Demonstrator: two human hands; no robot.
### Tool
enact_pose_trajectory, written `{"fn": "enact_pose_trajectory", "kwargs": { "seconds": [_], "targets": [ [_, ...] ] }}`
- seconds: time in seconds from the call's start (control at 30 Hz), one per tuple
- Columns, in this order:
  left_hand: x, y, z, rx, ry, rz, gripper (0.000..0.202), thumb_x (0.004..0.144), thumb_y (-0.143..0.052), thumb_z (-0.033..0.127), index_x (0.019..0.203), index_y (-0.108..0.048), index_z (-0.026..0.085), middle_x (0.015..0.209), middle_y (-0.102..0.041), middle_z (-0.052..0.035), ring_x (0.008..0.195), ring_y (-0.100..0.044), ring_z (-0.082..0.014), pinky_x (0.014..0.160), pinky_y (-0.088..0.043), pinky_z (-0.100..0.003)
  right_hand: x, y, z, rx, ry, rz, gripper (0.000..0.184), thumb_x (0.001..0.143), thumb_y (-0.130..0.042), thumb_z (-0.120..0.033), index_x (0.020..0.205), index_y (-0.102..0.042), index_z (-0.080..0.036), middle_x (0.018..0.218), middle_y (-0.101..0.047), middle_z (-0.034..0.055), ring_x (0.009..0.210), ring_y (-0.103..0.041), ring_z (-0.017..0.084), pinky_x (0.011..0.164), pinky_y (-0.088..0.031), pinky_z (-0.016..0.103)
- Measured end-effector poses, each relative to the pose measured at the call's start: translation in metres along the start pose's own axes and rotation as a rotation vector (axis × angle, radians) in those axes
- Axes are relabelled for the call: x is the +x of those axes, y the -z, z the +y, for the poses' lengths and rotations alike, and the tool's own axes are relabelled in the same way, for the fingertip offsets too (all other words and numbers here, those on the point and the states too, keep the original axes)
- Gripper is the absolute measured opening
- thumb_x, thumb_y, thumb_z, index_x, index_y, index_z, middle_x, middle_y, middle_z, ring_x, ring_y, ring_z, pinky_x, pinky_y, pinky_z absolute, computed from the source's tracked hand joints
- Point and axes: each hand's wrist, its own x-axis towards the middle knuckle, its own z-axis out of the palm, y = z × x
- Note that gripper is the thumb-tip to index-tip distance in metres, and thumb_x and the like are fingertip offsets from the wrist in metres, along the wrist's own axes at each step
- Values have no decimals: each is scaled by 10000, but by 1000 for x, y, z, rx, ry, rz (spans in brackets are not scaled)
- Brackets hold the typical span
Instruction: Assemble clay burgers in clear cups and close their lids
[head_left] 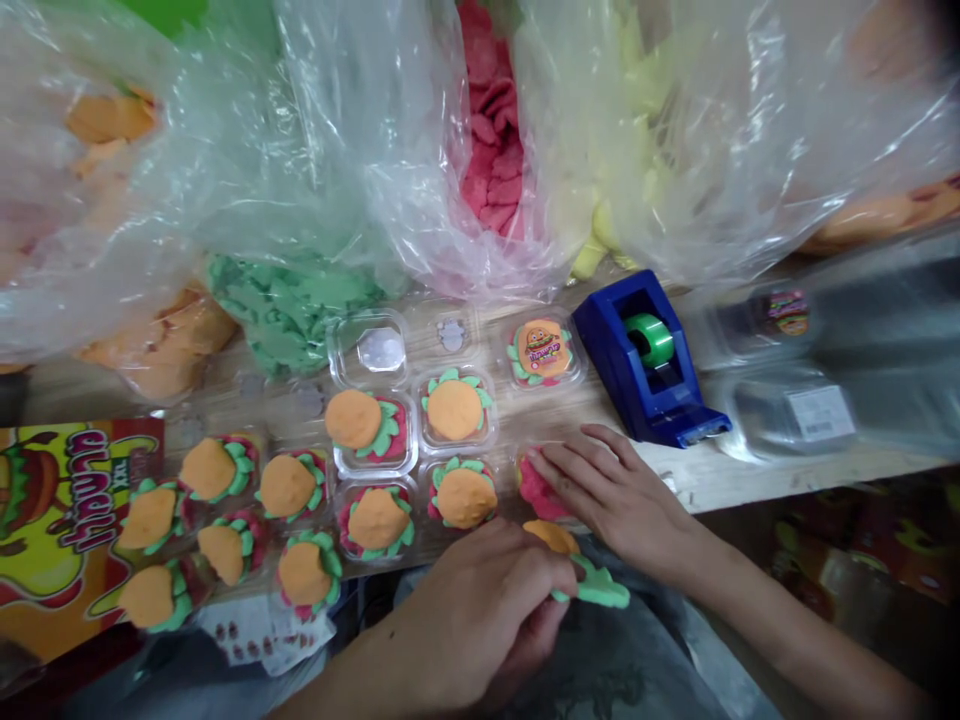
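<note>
My left hand [480, 610] is closed in a pinch at the table's near edge, holding a green leaf-shaped candy piece [600, 590] and an orange bun-shaped piece [551, 537]. My right hand [607, 490] lies on the table with fingers stretched out, its fingertips pressing a pink candy piece [536, 490] in a clear plastic cup. Several clear cups with assembled burger candies [379, 520] stand in rows to the left. One closed cup with a printed lid [544, 352] sits further back.
A blue tape dispenser [649, 365] with green tape stands right of the cups. Big clear plastic bags of green [289, 305], pink [495, 160], yellow [622, 200] and orange [169, 335] candy pieces fill the back. A printed yellow box [52, 520] lies at left. Empty clear trays [795, 410] are at right.
</note>
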Motion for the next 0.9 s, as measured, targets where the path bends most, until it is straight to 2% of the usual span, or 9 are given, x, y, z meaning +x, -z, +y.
{"fn": "enact_pose_trajectory", "kwargs": {
  "seconds": [0.2, 0.37, 0.5, 0.63, 0.77, 0.83, 0.9],
  "targets": [
    [-2, 1, 0, -3, 4, 12, 141, 791, -443, 43, 826, -498, 168, 824, -641, -16, 742, -564, -113, 695, -435, -227, 1, 1, 4, 15, 97, 7, 350, 936, -291, -138, 1151, -567, -130, 1182, -624, 52, 1050, -543, 237, 970, -375, 499],
    [-3, 6, -1, 16, 47, -2, 133, 811, -456, 68, 876, -507, 172, 820, -628, -6, 735, -552, -109, 691, -433, -221, -3, 1, 1, 56, 82, 29, 353, 923, -309, -99, 1209, -508, -43, 1238, -584, 114, 1166, -493, 246, 1002, -394, 468],
    [-3, 10, -4, -1, 84, -23, 131, 829, -463, 95, 910, -494, 193, 853, -614, 10, 766, -548, -103, 713, -434, -214, -7, 3, -3, 114, 24, 63, 369, 922, -289, -89, 1222, -487, -8, 1240, -576, 150, 1178, -494, 237, 999, -413, 449],
    [-5, 12, -5, -23, 116, -4, 130, 836, -461, 105, 912, -479, 209, 869, -609, 23, 788, -554, -98, 735, -435, -212, -17, 3, -4, 132, -43, 71, 394, 900, -311, -55, 1275, -426, -17, 1283, -536, 151, 1236, -433, 235, 1051, -322, 502],
    [-1, 10, -5, -44, 136, -14, 154, 833, -483, 107, 935, -480, 223, 899, -608, 32, 808, -570, -90, 743, -438, -193, -33, -7, -6, 219, -114, 15, 495, 890, -364, -80, 1375, -268, -60, 1347, -472, 131, 1303, -326, 245, 1065, -249, 561],
    [6, 6, -9, -32, 149, -10, 158, 843, -480, 116, 958, -485, 224, 911, -616, 29, 821, -579, -95, 743, -444, -196, -40, -14, -9, 287, -191, 112, 568, 868, -415, -68, 1401, -220, -108, 1318, -505, 129, 1286, -359, 239, 1056, -275, 555],
    [15, 0, -16, 23, 166, 35, 152, 859, -470, 140, 989, -493, 214, 951, -628, 9, 874, -582, -119, 782, -445, -231, -45, -19, -13, 328, -329, 258, 620, 840, -442, -23, 1405, -221, -149, 1249, -562, 131, 1234, -434, 226, 1035, -339, 513]
  ]
}}
